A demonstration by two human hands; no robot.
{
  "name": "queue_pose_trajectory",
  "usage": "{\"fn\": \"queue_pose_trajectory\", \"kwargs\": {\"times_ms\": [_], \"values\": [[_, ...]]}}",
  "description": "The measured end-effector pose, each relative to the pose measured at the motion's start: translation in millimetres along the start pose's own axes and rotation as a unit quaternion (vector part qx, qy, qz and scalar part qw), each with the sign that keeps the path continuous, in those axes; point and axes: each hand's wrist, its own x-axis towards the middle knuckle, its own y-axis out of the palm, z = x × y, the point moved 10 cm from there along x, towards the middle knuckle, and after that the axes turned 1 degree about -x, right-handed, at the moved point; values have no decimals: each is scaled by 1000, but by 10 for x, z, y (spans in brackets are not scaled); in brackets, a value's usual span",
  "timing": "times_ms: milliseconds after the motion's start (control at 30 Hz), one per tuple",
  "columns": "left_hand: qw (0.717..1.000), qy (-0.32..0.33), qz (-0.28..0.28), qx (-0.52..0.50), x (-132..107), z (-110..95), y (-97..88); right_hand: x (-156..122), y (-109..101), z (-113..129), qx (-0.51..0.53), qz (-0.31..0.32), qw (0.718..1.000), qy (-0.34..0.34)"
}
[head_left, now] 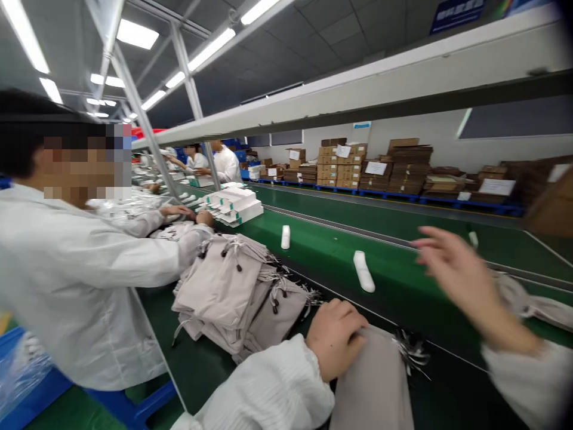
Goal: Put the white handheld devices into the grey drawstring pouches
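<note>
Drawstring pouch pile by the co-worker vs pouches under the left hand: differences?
The drawstring pouch pile spreads wider and looks bulkier than the near pouches. The pile's pouches lie at varied angles; the near pouches look better aligned. The left hand rests on the near pouches, not the pile. Both: greyish fabric, cords.

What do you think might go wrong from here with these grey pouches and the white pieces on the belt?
1. The large pouch pile is stacked unevenly, so a bump might make it slump.
2. Loose cords on the nearer pouches under the left hand lie close to the green belt, so they could tangle or snag.
3. The right hand reaches out over the belt, so a hasty sweep might knock a white piece.
</note>
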Motion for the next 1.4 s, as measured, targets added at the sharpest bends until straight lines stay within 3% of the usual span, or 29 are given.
{"fn": "queue_pose_trajectory", "kwargs": {"times_ms": [33, 133, 233, 367, 433, 533, 633, 667, 733, 800, 867, 1000, 1100, 1200, 1300, 1400], "values": [[1000, 6, -5, 11, 7, -6, -17, 64, 173, -160, -145, 35, 988, 49], [998, 35, -17, 56, 31, -56, -72, 150, 722, -594, -286, 127, 942, 124], [989, 86, -26, 115, 42, -144, -97, 132, 1082, -881, -339, 152, 915, 155], [983, 158, -23, 93, 28, -286, -142, 86, 1220, -889, -347, 149, 918, 120], [986, 167, 4, 18, 25, -321, -173, 84, 1175, -799, -327, 147, 929, 88], [985, 118, 21, -124, 52, -281, -280, 76, 989, -584, -285, 128, 949, 51], [969, 42, -5, -243, 92, -178, -385, -30, 747, -242, -65, 85, 993, 52], [962, 19, -10, -273, 103, -146, -393, -99, 678, -103, 49, 71, 995, 55], [948, -20, -19, -316, 120, -99, -386, -270, 570, 183, 245, 49, 967, 56], [935, -41, -30, -352, 133, -89, -382, -456, 524, 424, 321, 49, 944, 60], [921, -43, -56, -384, 139, -112, -418, -628, 585, 582, 323, 91, 939, 77], [910, -62, -142, -384, 98, -86, -591, -908, 862, 767, 201, 266, 941, 59], [909, -90, -156, -376, 74, 10, -684, -990, 869, 706, 159, 306, 934, 93], [890, -99, -209, -394, 53, 185, -905, -945, 607, 662, 288, 232, 912, 179], [869, -88, -273, -402, 33, 318, -1110, -836, 218, 786, 418, 132, 879, 188], [905, -85, -207, -362, 101, 308, -952, -692, -200, 876, 463, 17, 872, 154]]}}
